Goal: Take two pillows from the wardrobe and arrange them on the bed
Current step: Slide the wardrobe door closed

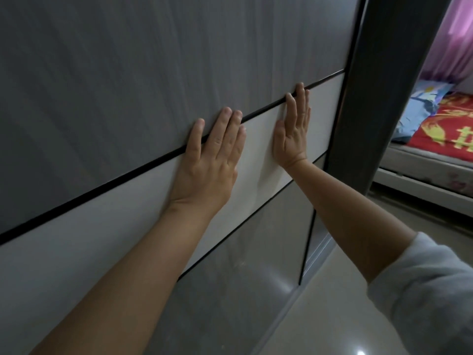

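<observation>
Both hands lie flat and open on the wardrobe door [128, 73], holding nothing. The left hand [210, 162] and right hand [291, 134] press on its white band, fingertips on the dark line. Off to the right is the bed [435, 149] with a red cover. No pillows from the wardrobe can be seen.

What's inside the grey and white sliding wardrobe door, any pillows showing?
Nothing inside shows. The grey and white sliding wardrobe door is shut, with the left hand and right hand pressed flat on it. Whatever it holds is covered.
</observation>
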`<state>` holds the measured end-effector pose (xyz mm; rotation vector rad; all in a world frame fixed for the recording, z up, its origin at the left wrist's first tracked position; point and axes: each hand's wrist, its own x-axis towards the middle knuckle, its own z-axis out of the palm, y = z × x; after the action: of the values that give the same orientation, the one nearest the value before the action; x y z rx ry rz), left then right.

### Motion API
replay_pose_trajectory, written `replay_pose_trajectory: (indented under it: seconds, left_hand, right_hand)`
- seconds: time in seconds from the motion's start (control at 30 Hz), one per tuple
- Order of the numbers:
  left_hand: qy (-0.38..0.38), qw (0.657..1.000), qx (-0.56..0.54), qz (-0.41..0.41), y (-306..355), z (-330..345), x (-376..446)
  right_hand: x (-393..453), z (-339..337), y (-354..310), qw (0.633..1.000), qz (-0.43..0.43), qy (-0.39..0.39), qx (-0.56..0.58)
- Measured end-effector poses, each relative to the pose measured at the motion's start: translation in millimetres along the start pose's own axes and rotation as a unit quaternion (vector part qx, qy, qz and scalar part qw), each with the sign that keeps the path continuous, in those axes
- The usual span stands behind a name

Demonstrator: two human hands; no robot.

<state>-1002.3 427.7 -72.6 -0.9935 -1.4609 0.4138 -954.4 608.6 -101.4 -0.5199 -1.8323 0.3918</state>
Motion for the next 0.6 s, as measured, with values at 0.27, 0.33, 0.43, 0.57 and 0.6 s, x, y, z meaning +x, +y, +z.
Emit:
replay_pose_trajectory:
  seconds: [0.27,0.33,0.43,0.57,0.6]
  left_hand:
    - [0.013,0.999,-0.001,-0.037,63.8,12.4,82.3]
    - [0.022,0.999,-0.012,-0.038,79.7,16.0,104.9]
    - [0.038,0.998,-0.033,-0.045,102.2,21.8,138.3]
    - [0.041,0.997,-0.060,-0.040,137.6,29.0,181.3]
    - [0.041,0.997,-0.052,-0.038,145.7,32.4,191.4]
  right_hand:
    - [51.4,-33.8,96.6,0.997,-0.015,-0.073,-0.023]
    - [65.7,-42.4,123.5,0.995,-0.024,-0.090,-0.025]
    - [86.7,-53.7,164.2,0.993,-0.038,-0.109,-0.034]
    - [113.3,-68.6,214.9,0.992,-0.034,-0.114,-0.044]
    - [119.8,-71.3,225.5,0.992,-0.033,-0.116,-0.046]
